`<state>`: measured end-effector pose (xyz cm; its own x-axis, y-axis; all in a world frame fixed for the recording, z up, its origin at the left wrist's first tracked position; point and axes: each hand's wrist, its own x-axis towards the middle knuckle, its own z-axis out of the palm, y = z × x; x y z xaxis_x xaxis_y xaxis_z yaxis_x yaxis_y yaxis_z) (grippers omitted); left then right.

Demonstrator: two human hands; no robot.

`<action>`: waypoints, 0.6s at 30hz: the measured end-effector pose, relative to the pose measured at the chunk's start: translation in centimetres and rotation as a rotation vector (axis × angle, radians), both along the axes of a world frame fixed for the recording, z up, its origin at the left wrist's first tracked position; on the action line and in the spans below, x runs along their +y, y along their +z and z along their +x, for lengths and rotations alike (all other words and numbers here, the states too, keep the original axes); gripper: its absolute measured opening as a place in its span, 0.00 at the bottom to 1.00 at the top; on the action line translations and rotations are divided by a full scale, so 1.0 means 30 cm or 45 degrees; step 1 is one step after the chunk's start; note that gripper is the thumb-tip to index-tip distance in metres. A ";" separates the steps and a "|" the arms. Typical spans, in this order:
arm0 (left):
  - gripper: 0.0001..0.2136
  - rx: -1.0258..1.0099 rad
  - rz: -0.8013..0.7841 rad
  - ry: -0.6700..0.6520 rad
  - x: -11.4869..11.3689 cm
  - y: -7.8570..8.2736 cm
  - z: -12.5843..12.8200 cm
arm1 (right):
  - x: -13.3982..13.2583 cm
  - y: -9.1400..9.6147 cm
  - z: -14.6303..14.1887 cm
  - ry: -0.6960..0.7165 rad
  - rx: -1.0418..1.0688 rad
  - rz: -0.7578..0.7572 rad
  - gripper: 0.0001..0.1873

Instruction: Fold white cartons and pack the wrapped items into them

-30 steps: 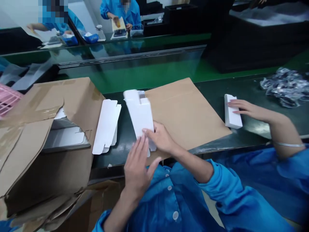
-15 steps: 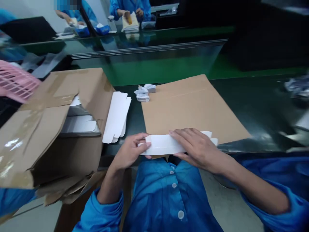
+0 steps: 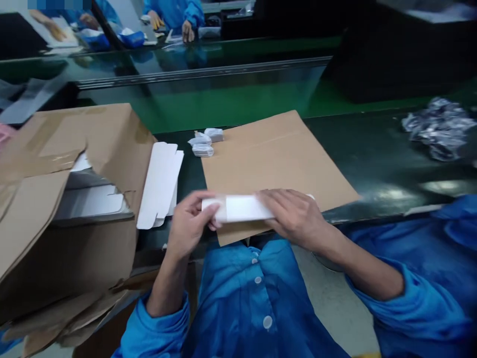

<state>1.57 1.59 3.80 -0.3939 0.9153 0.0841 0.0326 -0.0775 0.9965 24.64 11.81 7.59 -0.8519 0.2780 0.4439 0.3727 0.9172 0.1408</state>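
Observation:
A narrow white carton (image 3: 244, 208) is held level between my hands, above the near edge of a brown cardboard sheet (image 3: 268, 154). My left hand (image 3: 192, 219) pinches its left end between thumb and fingers. Over the right part lies my right hand (image 3: 292, 214), its fingers wrapped across the carton and hiding much of that end. Motion blurs the carton slightly. Flat white cartons (image 3: 158, 184) lie stacked to the left, beside an open cardboard box (image 3: 108, 134) with more white cartons (image 3: 93, 203) inside.
Several small wrapped pieces (image 3: 203, 149) rest at the sheet's far left corner. Crumpled silvery plastic (image 3: 439, 127) sits at the right on the dark table (image 3: 372, 164). Across a green-lit divider, co-workers' hands (image 3: 188, 31) move at another bench. A blue-sleeved person is close on the right.
The view has shifted, so the box and sheet appear further left. My left hand has moved from the carton's end flaps to grip around its end; the carton is now slightly higher.

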 end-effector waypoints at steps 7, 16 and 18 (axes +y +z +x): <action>0.43 0.069 0.302 0.277 0.007 -0.043 0.206 | -0.121 -0.097 -0.078 -0.168 0.301 -0.176 0.30; 0.25 0.462 0.204 0.205 0.015 -0.028 0.156 | -0.058 0.052 -0.094 0.153 0.378 -1.399 0.22; 0.21 0.544 0.192 0.132 0.006 -0.027 0.150 | -0.006 0.053 -0.100 0.175 0.409 -1.615 0.20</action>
